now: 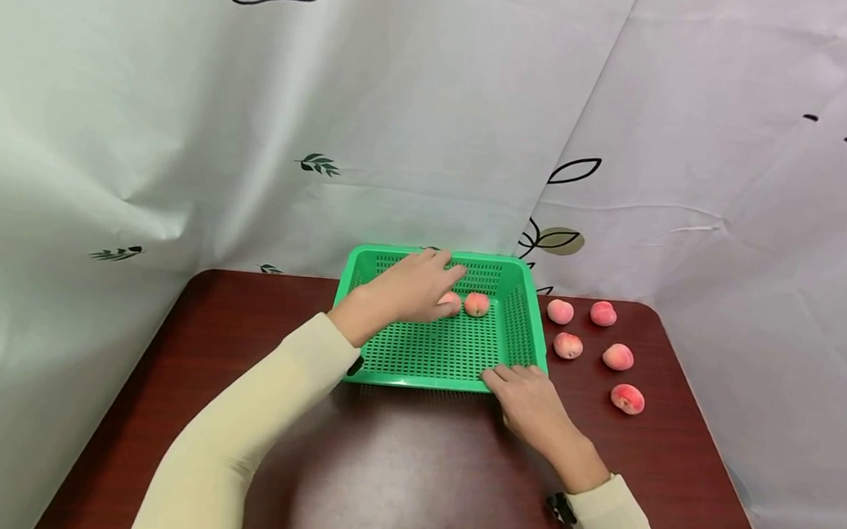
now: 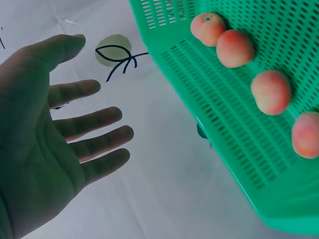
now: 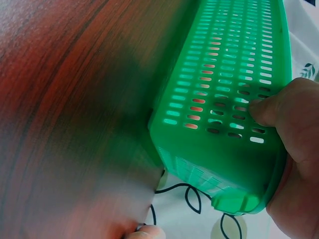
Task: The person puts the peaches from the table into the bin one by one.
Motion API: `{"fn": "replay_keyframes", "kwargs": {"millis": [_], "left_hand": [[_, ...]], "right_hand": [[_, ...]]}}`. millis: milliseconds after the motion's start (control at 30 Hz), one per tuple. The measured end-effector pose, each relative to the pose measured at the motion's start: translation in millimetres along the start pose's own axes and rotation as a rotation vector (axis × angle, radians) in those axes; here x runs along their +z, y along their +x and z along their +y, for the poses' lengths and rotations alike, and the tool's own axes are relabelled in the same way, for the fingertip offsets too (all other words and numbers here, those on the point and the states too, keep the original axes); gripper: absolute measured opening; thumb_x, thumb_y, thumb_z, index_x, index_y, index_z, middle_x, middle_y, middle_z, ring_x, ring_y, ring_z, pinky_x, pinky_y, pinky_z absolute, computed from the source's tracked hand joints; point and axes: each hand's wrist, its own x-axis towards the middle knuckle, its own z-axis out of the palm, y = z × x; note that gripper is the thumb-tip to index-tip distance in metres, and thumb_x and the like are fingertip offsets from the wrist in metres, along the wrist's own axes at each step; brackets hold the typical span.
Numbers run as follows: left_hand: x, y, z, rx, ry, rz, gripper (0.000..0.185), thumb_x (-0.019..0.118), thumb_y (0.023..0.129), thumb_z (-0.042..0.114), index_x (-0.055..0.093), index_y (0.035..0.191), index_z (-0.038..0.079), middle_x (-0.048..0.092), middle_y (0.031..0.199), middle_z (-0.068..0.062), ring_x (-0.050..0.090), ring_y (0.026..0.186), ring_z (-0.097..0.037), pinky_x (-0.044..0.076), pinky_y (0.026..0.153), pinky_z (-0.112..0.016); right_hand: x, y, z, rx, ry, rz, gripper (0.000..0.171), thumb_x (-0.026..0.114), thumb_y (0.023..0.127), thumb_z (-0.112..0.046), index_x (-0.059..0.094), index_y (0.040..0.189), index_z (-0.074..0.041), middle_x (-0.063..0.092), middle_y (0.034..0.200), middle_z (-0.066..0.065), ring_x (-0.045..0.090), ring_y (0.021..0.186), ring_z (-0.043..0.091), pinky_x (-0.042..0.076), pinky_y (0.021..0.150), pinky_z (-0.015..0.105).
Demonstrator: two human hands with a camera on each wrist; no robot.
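Observation:
A green plastic basket (image 1: 428, 355) with slotted walls stands at the back middle of the table. Several peaches lie inside along one side in the left wrist view, among them one peach (image 2: 271, 92); the head view shows only a couple, such as this peach (image 1: 476, 304), with the left arm hiding others. Over the basket is my left hand (image 1: 418, 285), its fingers spread and holding nothing; its palm (image 2: 45, 144) shows bare. My right hand (image 1: 532, 403) grips the basket's front right corner, the thumb (image 3: 271, 110) pressed against the outside wall.
Several more peaches sit on the table right of the basket, including a peach (image 1: 568, 346) close to its wall and a peach (image 1: 628, 398) nearest the front. A white printed sheet (image 1: 434, 118) hangs behind the dark red wooden table (image 1: 409, 476).

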Motion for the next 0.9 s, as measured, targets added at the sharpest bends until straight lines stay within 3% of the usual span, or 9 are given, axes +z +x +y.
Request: {"fn": "replay_keyframes", "kwargs": {"millis": [300, 433, 600, 700, 900], "left_hand": [[14.2, -47.1, -1.1, -0.009, -0.113, 0.064, 0.066, 0.061, 0.099, 0.054, 0.053, 0.148, 0.010, 0.057, 0.142, -0.015, 0.057, 0.126, -0.034, 0.050, 0.103, -0.048], [23.4, -65.4, -0.2, 0.019, -0.151, 0.118, 0.065, 0.063, 0.098, 0.054, 0.055, 0.144, 0.009, 0.060, 0.136, -0.013, 0.060, 0.118, -0.030, 0.050, 0.102, -0.046], [37.5, -82.2, 1.1, 0.038, -0.159, 0.174, 0.055, 0.069, 0.095, 0.051, 0.056, 0.128, 0.010, 0.061, 0.114, -0.007, 0.059, 0.099, -0.024, 0.052, 0.084, -0.040], [45.8, -91.1, 2.4, 0.024, -0.169, 0.168, 0.056, 0.069, 0.094, 0.052, 0.056, 0.128, 0.009, 0.060, 0.109, -0.005, 0.057, 0.094, -0.021, 0.051, 0.076, -0.037], [60.4, -105.5, 7.5, -0.038, -0.241, 0.094, 0.069, 0.066, 0.095, 0.055, 0.056, 0.142, 0.005, 0.063, 0.127, -0.013, 0.061, 0.110, -0.027, 0.053, 0.092, -0.043]], "right_hand": [[-1, 0, -1, -0.004, -0.005, -0.009, 0.023, 0.061, 0.082, 0.005, 0.055, 0.091, -0.015, 0.061, 0.079, -0.001, 0.055, 0.064, 0.023, 0.036, 0.060, 0.032], [-2, 0, -1, -0.008, -0.008, 0.006, 0.024, 0.062, 0.081, 0.006, 0.055, 0.091, -0.015, 0.061, 0.078, -0.001, 0.055, 0.064, 0.023, 0.036, 0.060, 0.032], [-2, 0, -1, -0.010, -0.004, 0.016, 0.024, 0.061, 0.080, 0.006, 0.055, 0.090, -0.015, 0.059, 0.077, -0.001, 0.054, 0.063, 0.023, 0.035, 0.060, 0.032], [-2, 0, -1, -0.010, 0.001, 0.018, 0.023, 0.059, 0.081, 0.006, 0.054, 0.089, -0.015, 0.059, 0.076, -0.001, 0.053, 0.063, 0.023, 0.034, 0.060, 0.032], [-3, 0, -2, -0.013, 0.007, 0.031, 0.024, 0.058, 0.080, 0.007, 0.054, 0.089, -0.014, 0.058, 0.076, 0.000, 0.054, 0.064, 0.024, 0.035, 0.060, 0.032]]}}
